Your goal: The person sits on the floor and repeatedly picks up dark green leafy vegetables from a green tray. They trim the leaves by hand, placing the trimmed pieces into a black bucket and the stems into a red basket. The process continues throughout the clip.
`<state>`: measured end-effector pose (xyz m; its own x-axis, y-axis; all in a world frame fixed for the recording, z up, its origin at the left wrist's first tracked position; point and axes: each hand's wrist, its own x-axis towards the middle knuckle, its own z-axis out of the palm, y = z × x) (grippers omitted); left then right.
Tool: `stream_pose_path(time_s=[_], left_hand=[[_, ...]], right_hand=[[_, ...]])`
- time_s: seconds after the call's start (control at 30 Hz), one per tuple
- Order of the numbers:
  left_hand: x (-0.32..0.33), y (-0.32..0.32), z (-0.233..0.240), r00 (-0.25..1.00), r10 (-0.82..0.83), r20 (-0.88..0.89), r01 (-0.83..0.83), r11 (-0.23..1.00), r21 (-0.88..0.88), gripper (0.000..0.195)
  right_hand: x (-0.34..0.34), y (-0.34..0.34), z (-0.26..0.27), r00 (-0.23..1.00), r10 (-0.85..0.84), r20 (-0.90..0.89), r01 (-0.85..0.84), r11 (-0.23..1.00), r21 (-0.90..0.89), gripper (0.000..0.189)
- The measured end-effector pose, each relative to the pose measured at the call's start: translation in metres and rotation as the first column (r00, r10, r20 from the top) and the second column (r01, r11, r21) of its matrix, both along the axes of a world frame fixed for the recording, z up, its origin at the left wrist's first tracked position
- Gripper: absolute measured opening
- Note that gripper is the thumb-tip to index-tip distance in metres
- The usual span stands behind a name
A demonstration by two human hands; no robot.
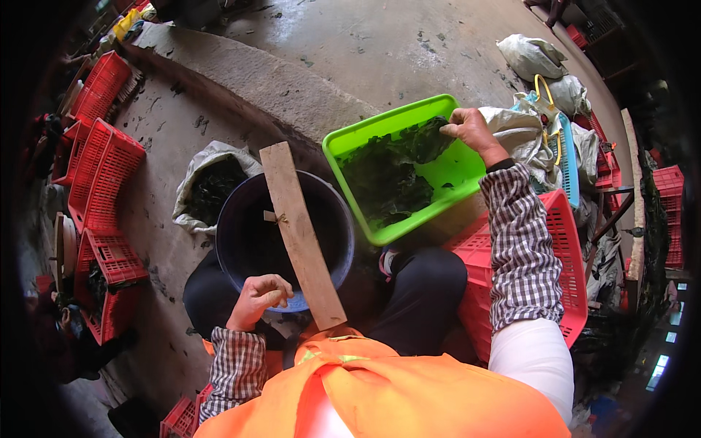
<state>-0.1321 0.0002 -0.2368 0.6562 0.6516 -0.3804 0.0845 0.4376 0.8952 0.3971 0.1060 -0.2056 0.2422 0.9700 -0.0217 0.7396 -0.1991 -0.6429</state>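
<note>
My right hand (471,130) pinches a dark, wet leafy piece (430,141), perhaps seaweed, over the right part of a green plastic tub (378,234). More dark leafy pieces (378,178) lie inside that tub. Near the front rim of a round dark blue bucket (350,241) is my left hand (262,298), its fingers loosely curled with nothing seen in them. A wooden board (298,230) lies across the bucket, its near end at my orange apron. The bucket's inside is too dark to make out.
A white woven sack (189,213) of dark leafy matter stands left of the bucket. Red plastic crates (118,164) line the left; another red crate (569,263) is beside my right arm. Full sacks (531,57) stand at right. A low concrete ledge (263,82) crosses the floor. A person (55,328) is at far left.
</note>
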Motion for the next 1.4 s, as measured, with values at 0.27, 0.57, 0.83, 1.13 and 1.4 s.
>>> stream_pose_path(time_s=[0.27,0.57,0.83,1.13,1.4], left_hand=[[0.004,-0.014,0.011,0.998,0.047,-0.034,-0.044,0.995,0.089,0.012],[0.014,-0.028,0.032,0.992,0.119,-0.040,-0.115,0.990,0.087,0.013],[0.078,-0.016,0.070,0.993,-0.099,-0.069,0.115,0.949,0.295,0.012],[0.215,0.069,0.090,0.943,0.326,0.068,-0.223,0.466,0.856,0.031],[0.278,0.097,0.110,0.988,0.115,0.105,-0.156,0.766,0.623,0.014]], right_hand=[[-0.037,-0.034,0.039,0.919,-0.039,-0.392,0.071,0.995,0.067,0.017],[-0.043,-0.060,0.022,0.746,-0.058,-0.663,0.136,0.988,0.067,0.009],[-0.048,-0.070,0.111,0.883,0.097,-0.458,0.043,0.957,0.286,0.004],[-0.057,-0.074,0.196,0.845,0.441,-0.303,-0.310,0.865,0.394,0.007],[-0.044,-0.070,0.176,0.814,0.500,-0.296,-0.410,0.855,0.317,0.012]])
